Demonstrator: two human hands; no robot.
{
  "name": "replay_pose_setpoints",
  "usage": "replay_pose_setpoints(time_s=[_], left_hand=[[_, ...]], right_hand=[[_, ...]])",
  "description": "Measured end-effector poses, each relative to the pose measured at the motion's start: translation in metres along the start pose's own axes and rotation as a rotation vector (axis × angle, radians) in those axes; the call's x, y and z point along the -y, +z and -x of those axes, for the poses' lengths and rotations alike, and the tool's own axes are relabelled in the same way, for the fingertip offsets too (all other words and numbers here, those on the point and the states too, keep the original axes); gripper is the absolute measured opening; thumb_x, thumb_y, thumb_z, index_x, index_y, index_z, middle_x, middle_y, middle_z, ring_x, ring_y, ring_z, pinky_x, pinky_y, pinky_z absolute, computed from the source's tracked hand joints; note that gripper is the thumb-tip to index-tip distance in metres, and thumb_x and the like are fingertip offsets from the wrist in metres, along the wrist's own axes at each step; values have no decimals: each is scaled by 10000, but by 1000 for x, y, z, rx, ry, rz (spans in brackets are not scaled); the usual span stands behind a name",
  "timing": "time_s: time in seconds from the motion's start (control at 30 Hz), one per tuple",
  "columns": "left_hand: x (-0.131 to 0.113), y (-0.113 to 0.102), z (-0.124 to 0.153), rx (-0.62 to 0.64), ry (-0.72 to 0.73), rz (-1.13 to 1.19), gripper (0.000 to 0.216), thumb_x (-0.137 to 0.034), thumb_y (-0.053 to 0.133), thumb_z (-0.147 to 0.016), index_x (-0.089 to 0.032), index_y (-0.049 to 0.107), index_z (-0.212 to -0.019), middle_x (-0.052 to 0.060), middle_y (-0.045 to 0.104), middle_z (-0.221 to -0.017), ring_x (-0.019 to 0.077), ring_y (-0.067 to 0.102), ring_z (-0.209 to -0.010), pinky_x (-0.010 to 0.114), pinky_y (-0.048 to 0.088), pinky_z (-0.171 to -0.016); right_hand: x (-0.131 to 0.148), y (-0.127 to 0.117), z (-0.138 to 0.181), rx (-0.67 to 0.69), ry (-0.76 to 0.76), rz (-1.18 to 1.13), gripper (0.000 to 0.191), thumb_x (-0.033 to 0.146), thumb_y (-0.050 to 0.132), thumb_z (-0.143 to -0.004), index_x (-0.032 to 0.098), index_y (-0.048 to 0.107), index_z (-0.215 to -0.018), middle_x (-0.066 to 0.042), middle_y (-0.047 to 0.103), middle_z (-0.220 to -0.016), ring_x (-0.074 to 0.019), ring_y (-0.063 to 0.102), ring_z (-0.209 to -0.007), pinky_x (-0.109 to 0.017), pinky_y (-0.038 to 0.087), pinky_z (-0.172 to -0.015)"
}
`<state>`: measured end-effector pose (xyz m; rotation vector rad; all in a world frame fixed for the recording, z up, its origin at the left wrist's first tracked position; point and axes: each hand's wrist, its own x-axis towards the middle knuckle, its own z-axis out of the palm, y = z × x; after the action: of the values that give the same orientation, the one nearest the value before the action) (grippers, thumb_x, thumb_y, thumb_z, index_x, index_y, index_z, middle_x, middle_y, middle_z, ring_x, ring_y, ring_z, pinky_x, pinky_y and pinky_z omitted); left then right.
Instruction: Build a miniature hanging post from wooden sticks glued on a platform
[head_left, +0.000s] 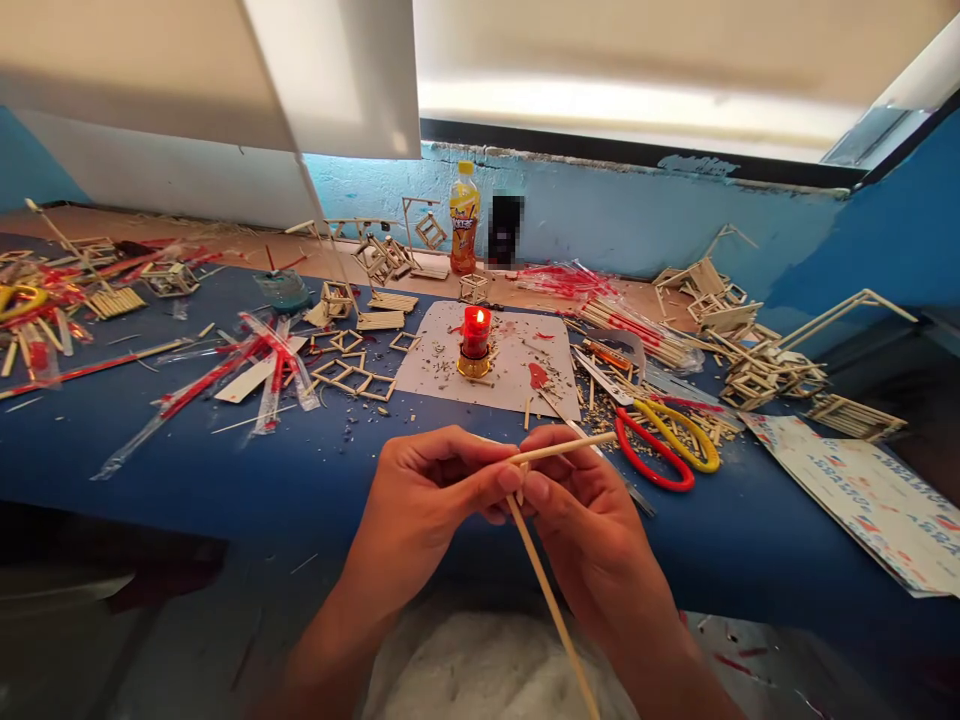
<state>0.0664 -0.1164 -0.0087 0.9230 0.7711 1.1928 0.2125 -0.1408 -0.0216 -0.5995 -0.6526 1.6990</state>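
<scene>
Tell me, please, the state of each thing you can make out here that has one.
Left hand: closed, pinching wooden sticks.
Right hand: closed, pinching them too.
Candle: lit, upright.
Bottle: capped, upright.
Red-and-yellow-handled scissors: lying on the table.
Square stick frames: lying flat.

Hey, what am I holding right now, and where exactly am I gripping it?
Thin wooden sticks, pinched near the ends where they meet, by the fingers of your left hand and right hand.
</scene>
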Motion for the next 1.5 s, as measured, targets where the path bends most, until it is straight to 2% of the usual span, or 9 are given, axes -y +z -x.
replay_pose_setpoints(time_s=[0.13, 0.4, 0.7, 0.93, 1.07, 1.33, 1.5], left_hand=[[0, 2, -1, -44, 7, -12, 66, -202, 915, -807, -248, 866, -808, -22, 805, -685, 75, 718, -579, 105, 575, -556], [1, 5, 0, -101, 35, -24, 98, -232, 959, -742, -231, 862, -754, -19, 784, -655, 86, 691, -546, 139, 597, -541], [1, 7, 1, -104, 48, -19, 121, -144, 882, -825, -240, 854, -756, -50, 782, -664, 56, 701, -572, 88, 585, -562], [-1, 7, 5, -152, 86, -129, 160, -137, 844, -862, -294, 880, -866, -73, 805, -726, 26, 717, -589, 33, 574, -602], [-3, 9, 10, -144, 156, -243, 212, -108, 802, -884, -288, 882, -964, -52, 803, -805, 42, 736, -647, 51, 599, -645], [-5, 9, 11, -161, 175, -297, 200, -128, 803, -895, -303, 879, -953, -67, 793, -797, 38, 733, -644, 43, 599, -648], [-5, 8, 13, -127, 187, -326, 202, -129, 792, -904, -298, 876, -974, -52, 788, -840, 60, 740, -713, 62, 604, -658]], right_hand=[[0, -1, 1, -15, 6, -21, 171, 201, 809, -926, 263, 728, -1063, 20, 794, -934, -129, 731, -823, -257, 593, -815], [-2, 4, -2, -29, 35, -107, 173, 148, 796, -925, 243, 722, -1049, 7, 797, -897, -109, 724, -818, -216, 591, -829], [-4, 5, -3, -21, 44, -126, 107, 125, 751, -957, 218, 740, -1008, 8, 789, -930, -96, 731, -846, -189, 592, -828], [-7, 6, -5, -35, 3, -133, 122, 115, 749, -958, 223, 754, -1015, 13, 784, -927, -81, 724, -825, -186, 607, -849], [-7, 3, -4, -63, -16, -123, 157, 107, 759, -948, 235, 753, -1038, 12, 784, -947, -87, 733, -849, -193, 619, -844], [-9, 4, -4, -68, -26, -133, 142, 115, 754, -959, 238, 757, -1031, 19, 779, -954, -78, 729, -867, -177, 618, -846], [-9, 3, -4, -86, -29, -160, 190, 95, 754, -953, 262, 747, -1043, 33, 794, -954, -75, 741, -843, -180, 630, -817]])
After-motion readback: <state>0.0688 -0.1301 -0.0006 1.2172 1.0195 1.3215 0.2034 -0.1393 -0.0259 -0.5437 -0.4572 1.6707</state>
